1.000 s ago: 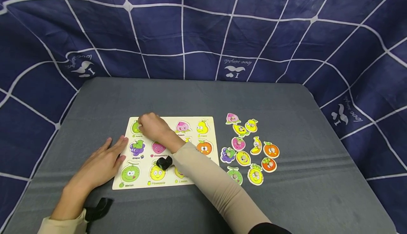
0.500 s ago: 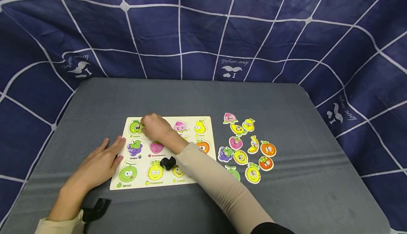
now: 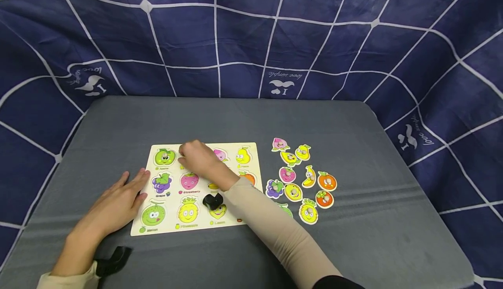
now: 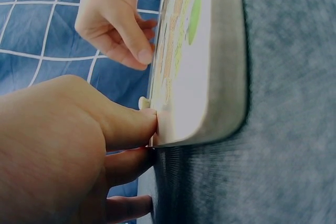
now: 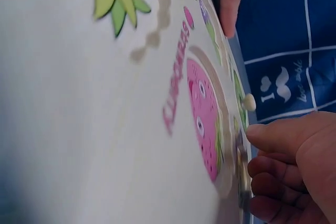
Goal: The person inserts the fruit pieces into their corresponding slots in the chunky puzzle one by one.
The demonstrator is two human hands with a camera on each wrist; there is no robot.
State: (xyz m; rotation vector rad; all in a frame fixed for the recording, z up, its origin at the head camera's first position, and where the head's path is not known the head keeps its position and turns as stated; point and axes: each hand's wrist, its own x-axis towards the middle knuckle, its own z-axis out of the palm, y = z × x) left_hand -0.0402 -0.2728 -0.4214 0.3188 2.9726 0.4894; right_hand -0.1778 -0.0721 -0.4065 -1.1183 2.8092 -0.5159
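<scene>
A cream puzzle board point(image 3: 235, 217) printed with fruit lies on the grey table. In its top left recess sits a green apple piece point(image 3: 165, 157); its small knob point(image 5: 248, 102) stands up near my right thumb in the right wrist view. My right hand point(image 3: 198, 160) hovers low over the top row, just right of the apple, with loosely bent fingers and nothing held. The printed spot beneath it is hidden. My left hand point(image 3: 122, 201) rests at the board's left edge, fingers spread, with the thumb touching the edge point(image 4: 149, 127) in the left wrist view.
Right of the board lie several loose knobbed fruit pieces, among them a peach point(image 3: 280, 144), grapes point(image 3: 274, 189), an orange point(image 3: 327, 181) and a pineapple point(image 3: 308, 211). My right forearm point(image 3: 275, 236) partly covers a melon piece point(image 3: 285, 209). A blue gridded cloth point(image 3: 243, 27) hangs behind the table.
The right hand has let go of the apple piece, now lying in its recess, and shifted slightly right. The left hand stays at the board's edge. The whole head view has drifted a little.
</scene>
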